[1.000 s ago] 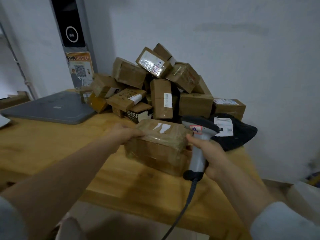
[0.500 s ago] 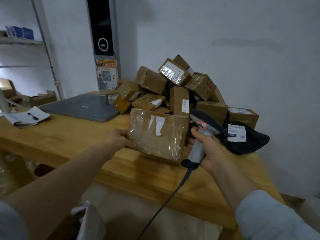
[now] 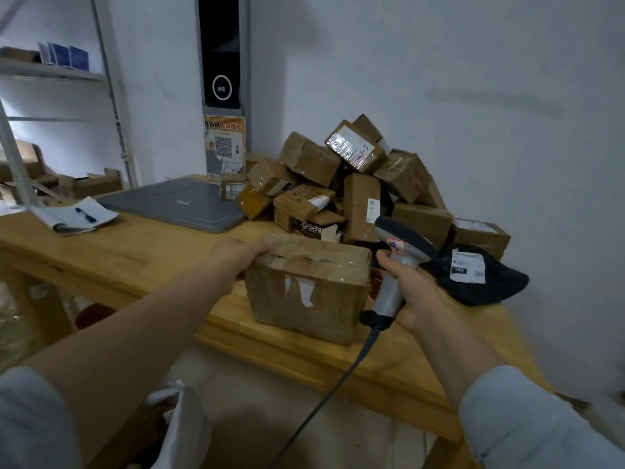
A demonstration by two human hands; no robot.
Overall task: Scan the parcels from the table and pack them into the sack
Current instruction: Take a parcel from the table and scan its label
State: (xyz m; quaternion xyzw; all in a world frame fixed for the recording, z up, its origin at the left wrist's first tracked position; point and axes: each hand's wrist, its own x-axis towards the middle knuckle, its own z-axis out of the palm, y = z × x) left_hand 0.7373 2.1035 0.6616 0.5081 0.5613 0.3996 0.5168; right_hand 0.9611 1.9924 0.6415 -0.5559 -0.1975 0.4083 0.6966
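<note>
Parcel [image 3: 306, 286], taped, sits at table [image 3: 128, 252] front edge; left hand [image 3: 241, 257] grips its top-left corner, probably turning it to expose a barcode. Right hand [image 3: 411, 292] wraps the corded scanner [image 3: 394, 265] handle beside it, ready to scan.

A grey flat pad [image 3: 179, 203] is lying at nine o'clock in view, an open notebook [image 3: 72, 216] sitting at its nine o'clock with a blue pen [image 3: 85, 214] resting on it. An orange QR-code poster [image 3: 224, 143] is hanging at the pad's one o'clock under a tall black wall panel [image 3: 220, 52]. Blue boxes [image 3: 64, 55] are standing on a metal shelf [image 3: 50, 72] at ten o'clock.
</note>
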